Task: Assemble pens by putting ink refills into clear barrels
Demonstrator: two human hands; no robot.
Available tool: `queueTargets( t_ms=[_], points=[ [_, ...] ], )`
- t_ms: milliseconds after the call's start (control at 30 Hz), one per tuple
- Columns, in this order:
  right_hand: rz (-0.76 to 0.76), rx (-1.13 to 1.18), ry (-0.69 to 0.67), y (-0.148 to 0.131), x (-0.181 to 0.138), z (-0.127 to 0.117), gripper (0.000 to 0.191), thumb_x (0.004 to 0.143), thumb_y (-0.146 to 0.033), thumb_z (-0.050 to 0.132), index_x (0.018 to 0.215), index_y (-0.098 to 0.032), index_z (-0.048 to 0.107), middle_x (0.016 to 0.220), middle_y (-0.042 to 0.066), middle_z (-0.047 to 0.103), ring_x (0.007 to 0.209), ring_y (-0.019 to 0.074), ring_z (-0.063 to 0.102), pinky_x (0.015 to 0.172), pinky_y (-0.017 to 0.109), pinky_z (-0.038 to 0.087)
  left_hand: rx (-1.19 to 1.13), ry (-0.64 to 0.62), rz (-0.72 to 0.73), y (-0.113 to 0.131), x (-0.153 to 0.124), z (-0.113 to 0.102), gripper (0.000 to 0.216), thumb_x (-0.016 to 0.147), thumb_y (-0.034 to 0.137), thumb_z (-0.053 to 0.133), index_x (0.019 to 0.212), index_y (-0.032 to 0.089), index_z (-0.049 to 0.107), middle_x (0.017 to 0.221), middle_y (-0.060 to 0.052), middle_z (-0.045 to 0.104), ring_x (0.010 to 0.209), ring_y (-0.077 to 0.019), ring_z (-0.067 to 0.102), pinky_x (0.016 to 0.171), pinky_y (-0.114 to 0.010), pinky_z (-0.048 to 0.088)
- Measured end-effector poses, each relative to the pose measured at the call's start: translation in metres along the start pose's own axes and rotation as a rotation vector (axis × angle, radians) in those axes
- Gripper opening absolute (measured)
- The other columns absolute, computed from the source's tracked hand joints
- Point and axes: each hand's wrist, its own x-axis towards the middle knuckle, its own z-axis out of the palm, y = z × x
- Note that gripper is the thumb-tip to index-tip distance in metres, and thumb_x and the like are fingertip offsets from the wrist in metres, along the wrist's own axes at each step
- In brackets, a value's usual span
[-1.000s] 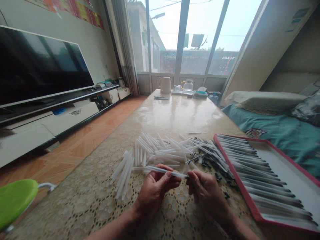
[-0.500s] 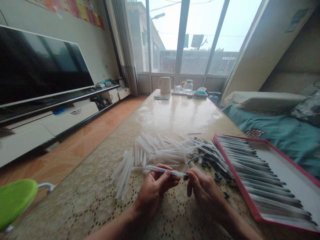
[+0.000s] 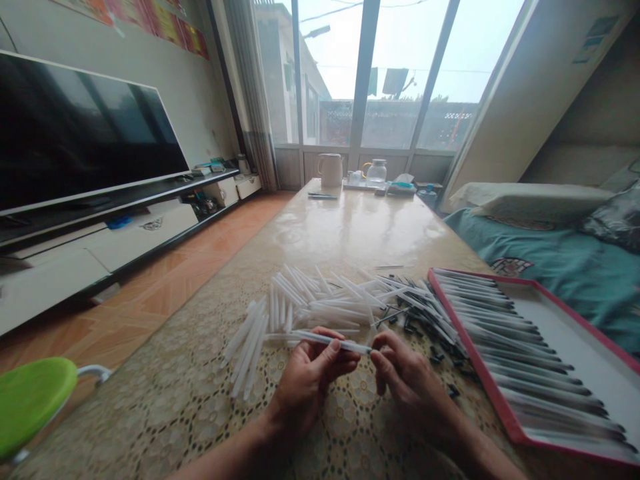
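Low in the middle of the frame, the left hand (image 3: 309, 381) grasps a white tube (image 3: 334, 342) between thumb and fingers (image 3: 334, 347), holding it almost level just above the worktop (image 3: 350, 227). The right hand (image 3: 406, 381) meets it from the right side of the frame, its fingers pinched together on the tube's right end. It cannot be told whether they also hold a small part there.

Just beyond both hands lies a loose heap of white tubes (image 3: 310, 301). To the right of it a scatter of dark small parts (image 3: 425, 321) reaches to the rim of a red-edged tray (image 3: 503, 413). The tray sits at the lower right and carries rows of finished pens side by side.

At the far end of the worktop, near the window, stand a pale mug (image 3: 330, 169) and a glass jug (image 3: 376, 171). A television (image 3: 75, 133) fills the upper left, a green stool (image 3: 30, 400) shows at the lower left, and a bed (image 3: 550, 260) with a teal cover lies at the right.
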Motion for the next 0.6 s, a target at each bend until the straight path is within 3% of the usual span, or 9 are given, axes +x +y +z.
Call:
queueTargets(
  t_ms=[200,400,600],
  points=[
    [-0.03,0.008,0.027,0.0051,0.0017,0.0036,0.039,0.096,-0.042,0.026,0.068,-0.022,0.044,0.051,-0.003,0.057,0.049,0.0123,0.055,0.054,0.022,0.039,0.033,-0.044,-0.012,-0.0004,-0.0007,-0.0003,0.018,0.073,0.023,0.072,0.082,0.013,0.06,0.074,-0.007,0.072,0.069,-0.0157,0.068,0.07,-0.028,0.054],
    [-0.02,0.027,-0.009,0.0015,0.0008,0.0022,0.024,0.094,-0.041,0.032,0.085,-0.022,0.044,0.055,-0.004,0.059,0.05,0.0125,0.055,0.053,0.022,0.039,0.007,0.002,0.005,-0.0007,-0.0005,-0.0001,0.019,0.073,0.022,0.073,0.084,0.014,0.06,0.073,-0.005,0.071,0.071,-0.0156,0.068,0.072,-0.028,0.054],
    [-0.017,0.061,0.002,0.0035,0.0004,0.0055,0.038,0.096,-0.042,0.027,0.068,-0.022,0.043,0.053,-0.002,0.057,0.05,0.0121,0.054,0.054,0.022,0.039,0.034,-0.046,0.0,-0.0006,-0.0001,-0.0014,0.017,0.074,0.023,0.071,0.083,0.014,0.06,0.074,-0.007,0.072,0.069,-0.0153,0.068,0.07,-0.027,0.054]
  ],
)
